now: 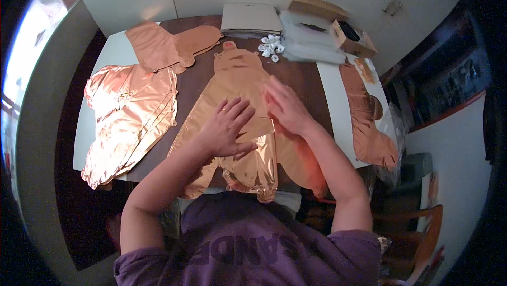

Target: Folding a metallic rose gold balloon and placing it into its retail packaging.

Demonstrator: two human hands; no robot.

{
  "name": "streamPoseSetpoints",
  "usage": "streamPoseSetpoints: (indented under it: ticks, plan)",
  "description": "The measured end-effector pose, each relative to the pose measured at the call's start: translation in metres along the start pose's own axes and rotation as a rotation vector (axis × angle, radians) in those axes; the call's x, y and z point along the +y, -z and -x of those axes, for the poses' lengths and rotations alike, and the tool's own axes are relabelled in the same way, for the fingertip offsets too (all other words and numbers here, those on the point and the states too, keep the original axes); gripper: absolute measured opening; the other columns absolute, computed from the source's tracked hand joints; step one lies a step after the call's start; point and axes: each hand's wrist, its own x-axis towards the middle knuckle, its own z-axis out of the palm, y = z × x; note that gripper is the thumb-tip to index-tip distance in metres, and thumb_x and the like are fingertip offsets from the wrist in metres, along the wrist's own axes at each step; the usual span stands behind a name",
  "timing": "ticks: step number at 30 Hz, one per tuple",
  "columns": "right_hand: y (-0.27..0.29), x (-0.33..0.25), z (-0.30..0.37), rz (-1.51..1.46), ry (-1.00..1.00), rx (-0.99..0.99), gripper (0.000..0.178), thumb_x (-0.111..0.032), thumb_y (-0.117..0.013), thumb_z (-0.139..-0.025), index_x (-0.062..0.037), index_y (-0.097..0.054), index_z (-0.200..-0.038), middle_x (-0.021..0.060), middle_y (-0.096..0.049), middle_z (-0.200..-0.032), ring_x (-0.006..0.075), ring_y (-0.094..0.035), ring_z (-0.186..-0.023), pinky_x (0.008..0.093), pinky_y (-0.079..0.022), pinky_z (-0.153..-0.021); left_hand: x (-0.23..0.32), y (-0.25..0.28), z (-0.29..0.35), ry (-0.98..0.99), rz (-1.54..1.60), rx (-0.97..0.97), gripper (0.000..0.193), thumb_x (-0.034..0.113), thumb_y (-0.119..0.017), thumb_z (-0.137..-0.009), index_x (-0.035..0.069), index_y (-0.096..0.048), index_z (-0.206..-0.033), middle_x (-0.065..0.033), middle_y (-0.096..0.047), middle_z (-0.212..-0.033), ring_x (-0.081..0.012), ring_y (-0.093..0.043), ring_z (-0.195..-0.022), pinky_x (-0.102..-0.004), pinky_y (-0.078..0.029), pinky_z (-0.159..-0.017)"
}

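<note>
A flat, uninflated copper-coloured foil balloon (232, 82) lies on the brown table in front of me, its narrow end pointing away and its wide end at the near edge. My left hand (229, 127) is over its middle, fingers spread, with a ring on one finger. Along the balloon's right edge rests my right hand (285, 106), fingers stretched out and slightly blurred. Neither hand grips anything. Part of the balloon is hidden under my hands and forearms. A shiny folded strip of foil (266, 159) shows below my left hand.
More flat foil balloons (140, 111) lie at the left, others (158, 48) behind them, and one (364, 122) at the right edge. White ribbon rolls (270, 45), a pale flat stack (251, 19), clear plastic bags (309, 35) and a small cardboard box (354, 40) stand at the back. A wooden chair (434, 228) is at lower right.
</note>
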Motion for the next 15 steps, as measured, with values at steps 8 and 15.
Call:
streamPoseSetpoints:
  ticks: [8, 15]
  plan:
    - [0.092, -0.068, 0.095, 0.212, -0.758, -0.217, 0.041, -0.035, -0.074, -0.078, -0.0010, -0.059, -0.093, 0.0139, -0.061, -0.094, 0.0335, -0.060, -0.091, 0.0427, -0.048, -0.079, -0.002, 0.000, 0.004, 0.025, 0.018, 0.001, 0.087, 0.061, -0.065, -0.074, 0.003, -0.045, -0.136, -0.0223, -0.042, -0.141, -0.0409, -0.035, -0.134, -0.0533, -0.023, -0.113]
    - [0.075, -0.046, 0.125, -0.066, -0.837, -0.238, 0.031, -0.031, -0.071, -0.081, -0.0016, -0.060, -0.082, 0.0166, -0.062, -0.083, 0.0337, -0.063, -0.082, 0.0442, -0.049, -0.072, 0.000, 0.000, 0.000, 0.012, 0.005, 0.016, 0.087, 0.061, -0.065, -0.073, 0.005, -0.045, -0.136, -0.0198, -0.043, -0.140, -0.0383, -0.035, -0.135, -0.0524, -0.024, -0.112]
